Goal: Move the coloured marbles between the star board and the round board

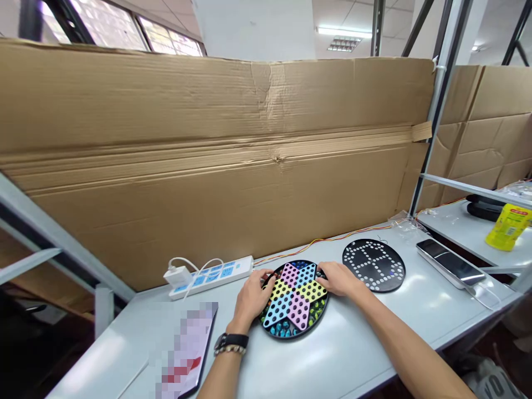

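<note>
The round black Chinese checkers board (294, 299) lay on the pale grey table (332, 354), toward the middle of its length and nearer the far side than the near edge. Just right of it, nearly touching, sat a black disc with white dots (373, 265). To its left was a white power strip (210, 277) with a plugged-in charger (178, 275), and a pixelated, blurred flat item (187, 349) lay to the near left. My left hand (250, 296) was curled over the board's left rim, and my right hand (338, 279) lay over its right rim, the fingers of both bent down around the edge, so I had the board between them rather than resting open beside it. A watch (231, 341) and a bead bracelet (230, 349) sat on my left wrist. The board was round, with no long axis of its own, but its coloured six-pointed star (294, 295) had one pink arm aimed toward me, and blue and green marbles (279, 329) sat in the holes around it. Beyond the disc on the right lay a phone (451, 265), and a tall cardboard sheet (208, 155) stood along the far edge, with coloured wires (320, 242) running at its foot.
</note>
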Demonstrator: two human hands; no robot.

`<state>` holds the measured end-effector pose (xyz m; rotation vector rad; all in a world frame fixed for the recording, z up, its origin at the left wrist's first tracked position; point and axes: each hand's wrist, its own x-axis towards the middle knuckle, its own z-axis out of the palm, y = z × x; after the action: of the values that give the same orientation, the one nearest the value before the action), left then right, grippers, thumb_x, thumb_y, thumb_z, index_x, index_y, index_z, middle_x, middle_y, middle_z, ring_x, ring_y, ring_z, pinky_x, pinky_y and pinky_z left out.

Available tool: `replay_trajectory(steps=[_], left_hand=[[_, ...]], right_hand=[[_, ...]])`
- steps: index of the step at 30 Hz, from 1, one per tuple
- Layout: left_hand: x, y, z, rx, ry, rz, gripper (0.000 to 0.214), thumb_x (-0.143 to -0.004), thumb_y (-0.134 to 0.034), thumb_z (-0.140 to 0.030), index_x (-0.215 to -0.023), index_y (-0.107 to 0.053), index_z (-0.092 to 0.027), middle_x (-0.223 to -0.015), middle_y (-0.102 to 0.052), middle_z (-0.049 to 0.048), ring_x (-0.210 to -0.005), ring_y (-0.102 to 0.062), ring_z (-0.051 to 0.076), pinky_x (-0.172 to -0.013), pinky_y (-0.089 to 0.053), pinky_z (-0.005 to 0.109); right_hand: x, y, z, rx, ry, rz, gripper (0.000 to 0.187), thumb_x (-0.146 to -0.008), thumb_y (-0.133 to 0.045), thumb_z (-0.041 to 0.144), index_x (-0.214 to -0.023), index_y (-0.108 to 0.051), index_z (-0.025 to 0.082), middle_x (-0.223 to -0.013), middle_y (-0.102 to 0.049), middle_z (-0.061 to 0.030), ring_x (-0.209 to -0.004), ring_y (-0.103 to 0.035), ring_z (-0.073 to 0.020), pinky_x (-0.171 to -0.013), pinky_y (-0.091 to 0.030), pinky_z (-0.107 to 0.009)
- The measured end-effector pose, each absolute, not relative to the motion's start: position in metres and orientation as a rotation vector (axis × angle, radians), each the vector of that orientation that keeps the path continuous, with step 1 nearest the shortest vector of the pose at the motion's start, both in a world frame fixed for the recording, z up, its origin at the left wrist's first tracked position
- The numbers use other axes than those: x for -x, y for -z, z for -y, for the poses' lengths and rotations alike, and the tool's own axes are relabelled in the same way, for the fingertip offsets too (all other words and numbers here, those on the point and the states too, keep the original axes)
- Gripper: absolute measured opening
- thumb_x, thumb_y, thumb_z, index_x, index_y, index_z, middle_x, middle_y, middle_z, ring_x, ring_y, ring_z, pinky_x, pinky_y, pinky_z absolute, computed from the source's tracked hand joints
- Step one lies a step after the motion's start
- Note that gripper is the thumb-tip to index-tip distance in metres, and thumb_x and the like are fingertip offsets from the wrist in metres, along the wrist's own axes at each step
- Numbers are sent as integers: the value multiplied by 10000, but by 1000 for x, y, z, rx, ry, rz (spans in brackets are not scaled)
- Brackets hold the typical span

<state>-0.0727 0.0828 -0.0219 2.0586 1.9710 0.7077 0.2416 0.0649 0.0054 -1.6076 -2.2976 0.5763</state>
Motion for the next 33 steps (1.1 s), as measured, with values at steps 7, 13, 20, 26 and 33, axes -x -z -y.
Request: replay_trajectory(steps=[7, 13, 20, 26, 33], left_hand=[[71, 20, -82, -2053, -717, -1953, 353, -1034, -589, -457, -1217, -845, -297, -1300, -907, 64, -1139, -849, 286, -999, -668, 377], [70, 18, -81, -2052, -702, -1931, 348, -1043, -603, -462, -1211, -852, -287, -1262, -904, 69, -1077, -849, 295, -971, -665, 387], [70, 17, -81, -2057, -705, -1915, 339, -1036, -608, -432, -1219, -850, -282, -1250, -903, 60, -1093, -840, 280, -1020, -658, 384], [69, 18, -81, -2052, -713, -1917, 351, -1024, -608, -443, -1217, -858, -290, -1248, -906, 63, -1070, -844, 277, -1003, -666, 386], [69, 16, -80, -2049, -697, -1907, 382, -1023, -586, -481, -1217, -857, -294, -1279, -901, 63, -1071, -845, 280, -987, -665, 378]], right_hand=[[-244, -20, -59, 1693, -673, 2370, 340, -1131, -657, 346, -1425, -721, 187, -1255, -847, -173, -1081, -775, -326, -900, -501, -383], [-246, -16, -61, 1666, -693, 2428, 272, -1117, -664, 341, -1364, -683, 228, -1209, -844, -150, -1036, -754, -306, -847, -446, -368], [-249, -17, -64, 1627, -742, 2448, 299, -1063, -702, 319, -1322, -627, 191, -1205, -824, -142, -995, -709, -276, -808, -404, -333], [-251, -18, -63, 1648, -755, 2412, 301, -1034, -716, 302, -1316, -668, 208, -1115, -817, -94, -922, -680, -254, -786, -401, -329], [-251, -23, -61, 1636, -692, 2493, 311, -1072, -687, 318, -1358, -683, 195, -1176, -845, -131, -988, -752, -288, -823, -462, -344]])
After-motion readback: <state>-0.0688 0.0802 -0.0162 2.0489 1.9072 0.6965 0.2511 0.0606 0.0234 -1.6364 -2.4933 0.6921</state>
